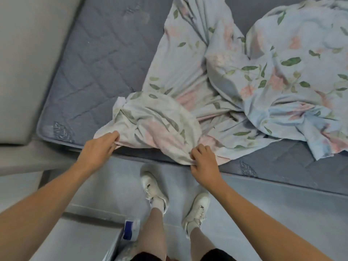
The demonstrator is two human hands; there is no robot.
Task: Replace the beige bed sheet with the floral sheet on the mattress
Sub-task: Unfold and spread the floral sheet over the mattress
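Observation:
The floral sheet [216, 87], pale with pink flowers and green leaves, lies bunched across the bare grey quilted mattress [98, 63]. Its near part hangs over the mattress's front edge. My left hand [98, 149] pinches the sheet's hem at the left of the bunch. My right hand [204, 162] grips a gathered fold of the same hem at the mattress edge. Both hands hold the cloth about a forearm's length apart. No beige sheet shows in view.
A grey upholstered headboard [24, 72] runs along the left of the mattress. My white shoes [156, 187] stand on the grey floor close to the bed. A low white unit [75, 240] with a blue and white pack [130, 229] sits at my lower left.

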